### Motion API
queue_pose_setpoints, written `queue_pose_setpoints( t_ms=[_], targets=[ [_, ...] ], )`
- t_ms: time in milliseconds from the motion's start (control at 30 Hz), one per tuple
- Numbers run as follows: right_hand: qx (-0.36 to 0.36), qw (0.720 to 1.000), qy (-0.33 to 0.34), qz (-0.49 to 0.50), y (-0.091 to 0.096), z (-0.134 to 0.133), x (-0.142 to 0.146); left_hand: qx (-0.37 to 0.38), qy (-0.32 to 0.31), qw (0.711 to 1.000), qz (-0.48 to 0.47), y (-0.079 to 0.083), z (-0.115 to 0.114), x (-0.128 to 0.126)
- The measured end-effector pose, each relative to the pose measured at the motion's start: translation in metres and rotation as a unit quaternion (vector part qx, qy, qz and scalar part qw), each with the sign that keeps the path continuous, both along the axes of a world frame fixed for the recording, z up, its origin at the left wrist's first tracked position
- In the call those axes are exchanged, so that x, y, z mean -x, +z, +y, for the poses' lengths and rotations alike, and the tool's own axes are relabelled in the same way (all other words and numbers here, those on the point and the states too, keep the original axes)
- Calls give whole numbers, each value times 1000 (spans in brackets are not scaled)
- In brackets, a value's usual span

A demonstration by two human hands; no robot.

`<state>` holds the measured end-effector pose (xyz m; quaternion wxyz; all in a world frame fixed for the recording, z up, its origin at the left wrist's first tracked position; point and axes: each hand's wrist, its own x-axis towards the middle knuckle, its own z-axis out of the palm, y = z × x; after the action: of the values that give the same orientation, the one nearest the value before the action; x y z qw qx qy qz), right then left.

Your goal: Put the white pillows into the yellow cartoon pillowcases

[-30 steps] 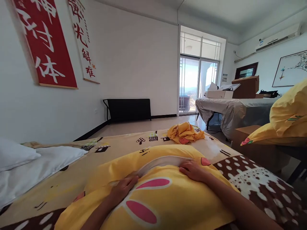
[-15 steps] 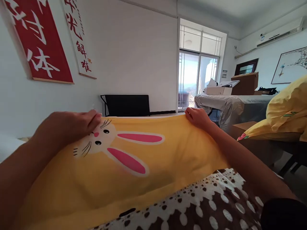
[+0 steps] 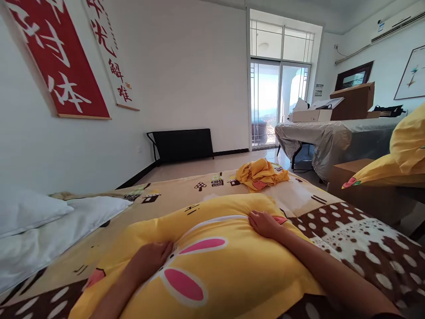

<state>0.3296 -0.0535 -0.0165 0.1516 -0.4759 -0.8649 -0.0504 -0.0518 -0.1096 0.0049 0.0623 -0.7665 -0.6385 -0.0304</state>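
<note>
A yellow pillow (image 3: 252, 261) with a rabbit print lies on the bed in front of me. Its pillowcase has long pink-and-white rabbit ears, and part of the rabbit's face is hidden by folds and my left arm. A curved white strip (image 3: 212, 219) shows along the pillowcase between the hands. On the left, my left hand (image 3: 153, 259) is closed on the pillowcase beside the rabbit's eyes. Toward the far right part, my right hand (image 3: 264, 224) has its fingers curled into the fabric at the end of the white strip.
A crumpled yellow cloth (image 3: 260, 175) lies on the patterned bedspread (image 3: 186, 184) beyond the pillow. White pillows (image 3: 79, 217) are at the left. To the right stand a plastic-covered table (image 3: 312, 128) with boxes and more yellow bedding (image 3: 403, 150). A black folded frame (image 3: 182, 145) leans by the wall.
Both hands have come down with the pillowcase, which was stretched up in front of me and now rests on the bed. The crumpled yellow cloth and white pillows have come into view.
</note>
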Motion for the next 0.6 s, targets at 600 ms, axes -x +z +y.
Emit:
queue_pose_setpoints(
  t_ms=[600],
  targets=[
    [-68, 976, 71, 193, 143, 27, 22, 19, -289, 957, 34, 117, -15, -168]
  ],
)
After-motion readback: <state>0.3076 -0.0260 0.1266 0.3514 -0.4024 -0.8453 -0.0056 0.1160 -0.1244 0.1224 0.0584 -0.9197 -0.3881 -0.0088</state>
